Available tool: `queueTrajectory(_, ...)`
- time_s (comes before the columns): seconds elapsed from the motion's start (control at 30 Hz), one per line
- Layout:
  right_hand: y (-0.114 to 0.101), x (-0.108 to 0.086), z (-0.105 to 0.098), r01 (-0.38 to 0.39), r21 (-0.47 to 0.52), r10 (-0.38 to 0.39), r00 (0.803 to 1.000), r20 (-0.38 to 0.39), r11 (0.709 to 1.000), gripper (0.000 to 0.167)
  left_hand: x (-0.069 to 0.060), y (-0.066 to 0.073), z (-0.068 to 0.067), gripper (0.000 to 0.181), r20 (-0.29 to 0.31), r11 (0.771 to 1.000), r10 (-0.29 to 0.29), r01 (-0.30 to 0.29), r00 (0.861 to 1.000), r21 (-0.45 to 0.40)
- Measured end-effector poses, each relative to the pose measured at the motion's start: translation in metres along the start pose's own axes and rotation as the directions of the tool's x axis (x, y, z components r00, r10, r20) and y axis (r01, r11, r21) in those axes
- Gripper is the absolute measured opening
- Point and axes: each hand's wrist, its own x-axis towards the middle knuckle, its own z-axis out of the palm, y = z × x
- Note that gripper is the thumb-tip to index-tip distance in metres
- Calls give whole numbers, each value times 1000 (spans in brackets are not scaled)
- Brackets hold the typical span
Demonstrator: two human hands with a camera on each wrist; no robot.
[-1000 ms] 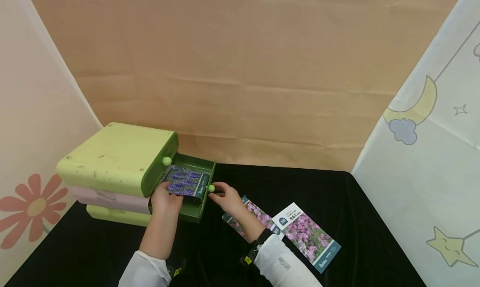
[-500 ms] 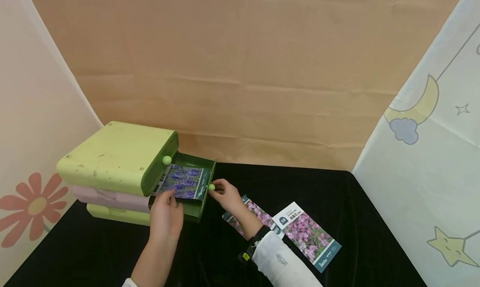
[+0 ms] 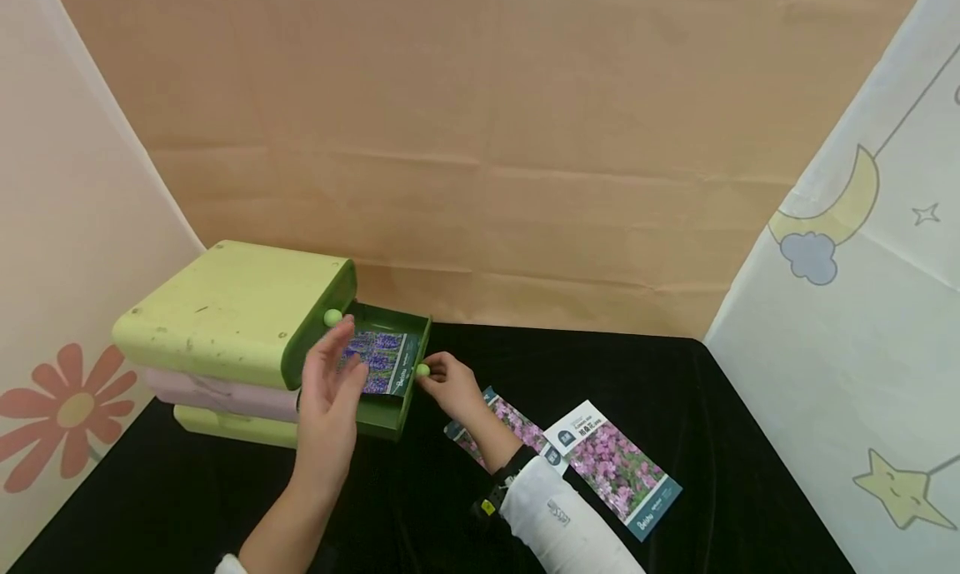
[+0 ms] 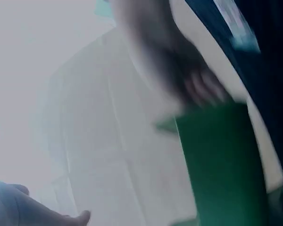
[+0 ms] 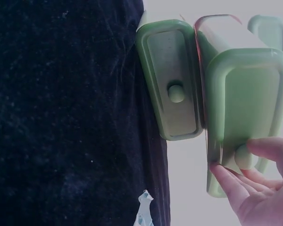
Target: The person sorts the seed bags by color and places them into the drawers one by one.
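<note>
A small chest of drawers [image 3: 232,303] stands at the left of the head view, its green middle drawer [image 3: 386,424] pulled out. Inside the drawer lies a seed packet [image 3: 382,359] printed with purple flowers, partly behind my left hand [image 3: 330,399]. That hand is raised over the near side of the drawer, thumb and fingers apart, holding nothing. My right hand [image 3: 453,391] pinches the round knob [image 5: 243,157] on the drawer front, as the right wrist view also shows. In the blurred left wrist view, the green drawer front [image 4: 221,165] fills the lower right.
Right of the drawer, two or more pink-flowered seed packets [image 3: 618,474] lie overlapping on the black cloth [image 3: 750,474], partly under my right forearm. The top drawer's knob [image 3: 333,317] sits just behind my left hand. Brown paper [image 3: 480,141] covers the back wall.
My left hand has let go of the purple-flowered packet, drawn back and risen with its fingers extended. The packet now lies flat in the drawer. My right hand stays at the knob.
</note>
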Motion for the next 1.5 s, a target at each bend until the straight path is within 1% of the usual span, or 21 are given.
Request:
queueTrajectory(0.07,-1,0,0,0,0,0,1000,7,1000,27,11,4,-8,45,-35,989,113,-110,993,98)
queueTrajectory(0.1,-1,0,-1,-1,-4,1,1000,10,1000,27,18,6,-13,46,-42,978,158,-150,987,145)
queueTrajectory(0.13,-1,0,-1,-1,-8,1,1000,13,1000,28,25,9,-18,47,-41,966,183,-171,982,193)
queueTrajectory(0.23,-2,0,-2,-1,-19,1,1000,15,1000,28,47,17,-36,49,-13,916,219,-201,976,348)
queueTrajectory(0.33,-3,0,-3,-2,-28,3,1000,9,1000,28,69,23,-53,53,43,856,214,-208,976,473)
queueTrajectory(0.4,-4,0,-4,-1,-32,1,1000,4,999,28,83,26,-65,56,69,821,203,-208,977,531)
queueTrajectory(0.53,-5,1,-4,1,-52,-1,1000,4,999,28,106,26,-94,62,106,782,149,-183,983,596)
queueTrajectory(0.6,-6,0,-4,5,-59,-4,1000,4,998,28,117,26,-109,64,132,751,120,-177,984,636)
queueTrajectory(0.63,-7,0,-4,4,-62,-4,1000,3,998,28,122,26,-117,65,155,734,115,-189,981,652)
queueTrajectory(0.7,-9,0,-4,8,-64,-8,1000,0,998,28,133,26,-131,65,207,701,103,-219,973,678)
queueTrajectory(0.8,-11,0,-4,11,-67,-11,1000,-8,998,27,148,26,-147,65,295,661,69,-265,953,702)
queueTrajectory(0.87,-12,1,-4,11,-71,-12,1000,-12,997,26,156,23,-153,65,348,631,10,-276,938,725)
queueTrajectory(0.9,-12,1,-4,14,-74,-15,1000,-13,997,26,160,22,-155,66,365,608,-29,-273,931,745)
queueTrajectory(0.97,-13,2,-4,23,-86,-25,1000,-16,996,26,166,17,-159,69,381,531,-115,-268,917,804)
queueTrajectory(1.07,-14,3,-4,37,-100,-39,999,-18,994,25,171,10,-162,74,376,384,-226,-272,899,882)
queueTrajectory(1.13,-15,4,-3,42,-107,-44,999,-14,993,25,172,8,-163,76,365,291,-276,-285,889,913)
queueTrajectory(1.17,-15,4,-2,44,-110,-45,999,-11,993,25,172,7,-163,77,362,265,-296,-288,884,920)
queueTrajectory(1.23,-17,5,0,42,-110,-43,999,-7,993,25,171,7,-161,77,357,233,-325,-292,876,928)
queueTrajectory(1.27,-17,5,1,43,-111,-44,999,-5,993,25,171,8,-160,77,355,225,-332,-292,874,929)
queueTrajectory(1.4,-21,7,9,50,-106,-50,999,1,993,25,170,10,-157,78,349,215,-349,-288,870,933)
queueTrajectory(1.5,-23,9,19,65,-113,-64,998,10,992,26,170,11,-157,78,342,199,-362,-286,867,937)
